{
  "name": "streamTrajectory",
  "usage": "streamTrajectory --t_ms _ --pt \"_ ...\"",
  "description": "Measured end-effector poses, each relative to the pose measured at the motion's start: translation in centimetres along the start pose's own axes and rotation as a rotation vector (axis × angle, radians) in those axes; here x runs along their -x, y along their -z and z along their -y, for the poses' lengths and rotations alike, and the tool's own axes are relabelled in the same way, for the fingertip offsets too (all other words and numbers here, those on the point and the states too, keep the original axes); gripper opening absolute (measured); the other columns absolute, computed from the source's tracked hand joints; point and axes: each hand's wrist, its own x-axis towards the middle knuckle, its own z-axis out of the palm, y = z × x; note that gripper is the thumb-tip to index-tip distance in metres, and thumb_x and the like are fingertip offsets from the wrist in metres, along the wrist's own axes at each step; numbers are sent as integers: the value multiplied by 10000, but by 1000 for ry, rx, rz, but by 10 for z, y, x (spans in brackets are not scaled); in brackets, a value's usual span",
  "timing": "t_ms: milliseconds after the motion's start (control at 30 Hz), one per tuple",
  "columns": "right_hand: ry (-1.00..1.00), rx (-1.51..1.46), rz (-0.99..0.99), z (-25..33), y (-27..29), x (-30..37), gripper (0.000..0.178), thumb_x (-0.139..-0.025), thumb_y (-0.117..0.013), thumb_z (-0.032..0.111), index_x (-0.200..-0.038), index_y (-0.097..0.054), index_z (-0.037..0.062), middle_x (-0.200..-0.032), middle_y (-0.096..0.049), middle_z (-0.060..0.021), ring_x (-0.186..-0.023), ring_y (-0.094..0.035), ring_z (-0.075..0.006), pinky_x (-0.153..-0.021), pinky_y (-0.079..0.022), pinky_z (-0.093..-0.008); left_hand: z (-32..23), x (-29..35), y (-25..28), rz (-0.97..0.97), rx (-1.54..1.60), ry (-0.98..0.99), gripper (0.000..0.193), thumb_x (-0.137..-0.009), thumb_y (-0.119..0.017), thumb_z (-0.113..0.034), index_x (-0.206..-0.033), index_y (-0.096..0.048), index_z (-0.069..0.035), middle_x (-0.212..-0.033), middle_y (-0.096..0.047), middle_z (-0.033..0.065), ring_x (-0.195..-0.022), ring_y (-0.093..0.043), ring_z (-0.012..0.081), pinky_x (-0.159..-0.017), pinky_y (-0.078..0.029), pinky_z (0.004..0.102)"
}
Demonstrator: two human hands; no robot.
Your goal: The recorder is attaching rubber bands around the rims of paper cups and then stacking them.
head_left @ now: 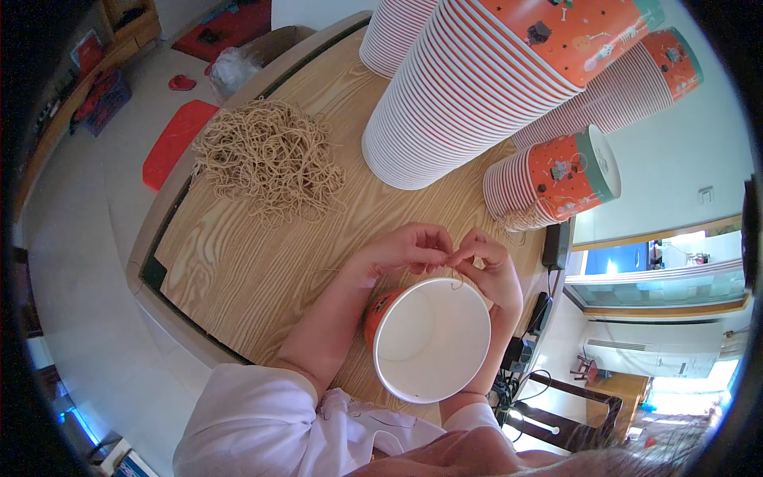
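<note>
A paper bucket (433, 342), white inside with an orange printed outside, is tilted between my forearms with its mouth toward me. Just past its far rim, my left hand (412, 248) and my right hand (491, 270) meet with fingertips pinched together. A thin tan string (456, 281) shows under the right fingers at the rim; most of it is hidden by my fingers. Farther left on the table (238, 294) lies a loose heap of the same tan strings (270, 159).
A tall nested stack of paper buckets (469, 95) leans across the far side, with more stacks beside it. A shorter bucket stack (548, 179) stands at the right, strings against its lower side. Black power adapters (518, 354) and cables line the right edge. A red stool (181, 143) stands beyond the table's left.
</note>
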Motion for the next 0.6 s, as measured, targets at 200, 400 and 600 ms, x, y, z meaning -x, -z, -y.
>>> streamTrajectory --t_ms 200,400,600 --pt "-15 -11 -10 -2 1 1 148 -744 -716 -50 -845 -706 57 -818 -558 -46 -746 -555 -144 -639 -458 -248 -8 1 -7 -37 70 29 127 -866 -632 -139 -968 -600 -70 -764 -603 -29 -624 -539 31 -498 -379 172" --pt "9 12 -35 0 2 1 151 -746 -708 -63 -841 -693 53 -811 -556 -43 -718 -542 -138 -634 -443 -249 -1 -1 -1 -17 45 3 120 -870 -633 -133 -961 -600 -62 -764 -602 -26 -629 -539 31 -496 -380 174" --pt "-14 4 -73 -1 6 4 156 -736 -708 -76 -831 -685 45 -787 -548 -41 -713 -534 -138 -639 -435 -252 -6 -2 -3 -87 72 23 154 -864 -642 -133 -995 -612 -58 -770 -604 -26 -637 -542 31 -510 -388 171"
